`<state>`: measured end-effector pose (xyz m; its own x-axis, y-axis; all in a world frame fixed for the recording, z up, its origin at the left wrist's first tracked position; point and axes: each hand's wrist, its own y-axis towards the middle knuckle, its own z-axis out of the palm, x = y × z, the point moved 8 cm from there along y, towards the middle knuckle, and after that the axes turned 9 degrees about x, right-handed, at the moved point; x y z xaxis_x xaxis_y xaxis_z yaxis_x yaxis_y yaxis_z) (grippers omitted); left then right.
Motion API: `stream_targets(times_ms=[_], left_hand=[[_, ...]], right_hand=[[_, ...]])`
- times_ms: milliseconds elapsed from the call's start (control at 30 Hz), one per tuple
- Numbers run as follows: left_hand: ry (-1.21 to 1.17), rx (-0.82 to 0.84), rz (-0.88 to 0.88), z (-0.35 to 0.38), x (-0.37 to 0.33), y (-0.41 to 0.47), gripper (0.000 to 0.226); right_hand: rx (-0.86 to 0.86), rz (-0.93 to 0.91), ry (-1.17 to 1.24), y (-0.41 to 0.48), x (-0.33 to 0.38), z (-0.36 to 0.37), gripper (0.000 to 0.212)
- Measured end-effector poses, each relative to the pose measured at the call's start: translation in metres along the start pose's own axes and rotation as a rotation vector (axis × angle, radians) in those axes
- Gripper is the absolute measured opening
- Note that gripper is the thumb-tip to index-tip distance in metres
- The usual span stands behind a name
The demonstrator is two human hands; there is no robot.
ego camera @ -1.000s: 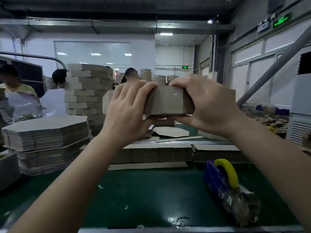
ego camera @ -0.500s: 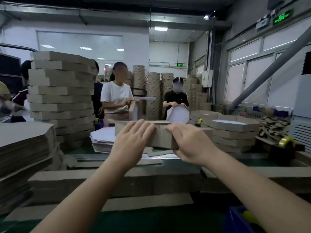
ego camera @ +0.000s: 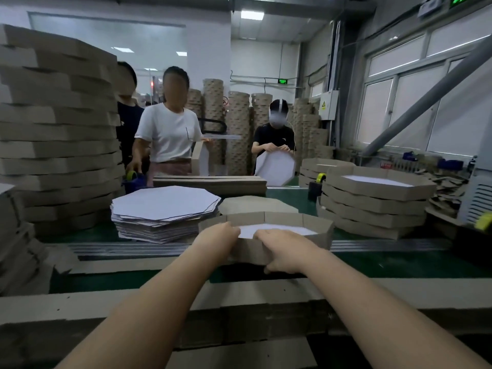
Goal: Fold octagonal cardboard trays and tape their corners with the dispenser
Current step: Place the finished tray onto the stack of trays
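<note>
Green table point(ego camera: 399, 265); left hand point(ego camera: 217, 242) and right hand point(ego camera: 282, 249) seemingly grip tray point(ego camera: 316, 226)

White walls point(ego camera: 207, 49) beyond the right hand point(ego camera: 282, 249), windows point(ego camera: 415, 102) to its right, ceiling lights point(ego camera: 251, 15) above, green table point(ego camera: 399, 265) beneath.

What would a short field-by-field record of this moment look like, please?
Held item: folded brown octagonal cardboard tray, white floor, walls upright
Left hand: grips the tray's near rim
Right hand: grips the near wall, thumb underneath
Behind, to the left: stack of flat white octagonal sheets
To the right: stack of folded brown trays
Surface: green table
Tape on corners: cannot tell
</note>
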<state>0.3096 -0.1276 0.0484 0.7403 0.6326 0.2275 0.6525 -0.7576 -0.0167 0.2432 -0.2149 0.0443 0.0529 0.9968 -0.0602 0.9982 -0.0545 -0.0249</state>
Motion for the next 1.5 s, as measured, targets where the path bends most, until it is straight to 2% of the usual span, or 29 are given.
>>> stream_targets(times_ms=[100, 167, 200, 300, 433, 533, 667, 900, 1000, 1067, 1167, 1333, 1500], left_hand=[[-0.011, 0.09, -0.012, 0.015, 0.001, 0.01, 0.031], [-0.027, 0.16, -0.004, 0.027, -0.002, 0.01, 0.036], [-0.046, 0.186, 0.011, 0.033, -0.005, 0.009, 0.039], [-0.219, 0.151, 0.051, 0.043, -0.006, 0.002, 0.044], [-0.354, 0.026, 0.007, 0.037, 0.013, -0.018, 0.034], [-0.4, -0.067, -0.042, 0.025, 0.032, -0.037, 0.027], [-0.389, -0.111, -0.074, 0.016, 0.054, -0.06, 0.024], [-0.364, -0.148, -0.122, 0.015, 0.076, -0.083, 0.023], [-0.33, -0.155, -0.128, 0.014, 0.083, -0.091, 0.024], [-0.322, -0.167, -0.144, 0.013, 0.091, -0.096, 0.024], [-0.336, -0.179, -0.171, 0.012, 0.105, -0.103, 0.025], [-0.5, -0.192, -0.154, 0.01, 0.1, -0.105, 0.025], [-0.62, -0.243, -0.053, 0.011, 0.086, -0.126, 0.023]], right_hand=[[0.091, 0.033, 0.205, 0.009, -0.011, 0.02, 0.03], [0.097, 0.047, 0.265, 0.01, -0.016, 0.027, 0.01], [0.12, 0.057, 0.266, 0.01, -0.019, 0.032, 0.008], [0.146, 0.103, 0.274, 0.009, -0.025, 0.043, 0.015], [0.192, 0.099, 0.373, 0.013, -0.021, 0.055, 0.024], [0.288, 0.129, 0.353, 0.018, -0.019, 0.067, 0.037], [0.384, 0.175, 0.32, 0.018, -0.021, 0.071, 0.044], [0.506, 0.181, 0.342, 0.016, -0.015, 0.075, 0.038], [0.572, 0.188, 0.415, 0.012, -0.018, 0.077, 0.026], [0.569, 0.22, 0.477, 0.009, -0.022, 0.078, 0.018], [0.518, 0.199, 0.538, 0.01, -0.015, 0.072, 0.019], [0.237, 0.055, 0.782, 0.014, 0.035, 0.034, 0.017], [0.026, 0.042, 0.652, -0.008, 0.066, 0.018, 0.025]])
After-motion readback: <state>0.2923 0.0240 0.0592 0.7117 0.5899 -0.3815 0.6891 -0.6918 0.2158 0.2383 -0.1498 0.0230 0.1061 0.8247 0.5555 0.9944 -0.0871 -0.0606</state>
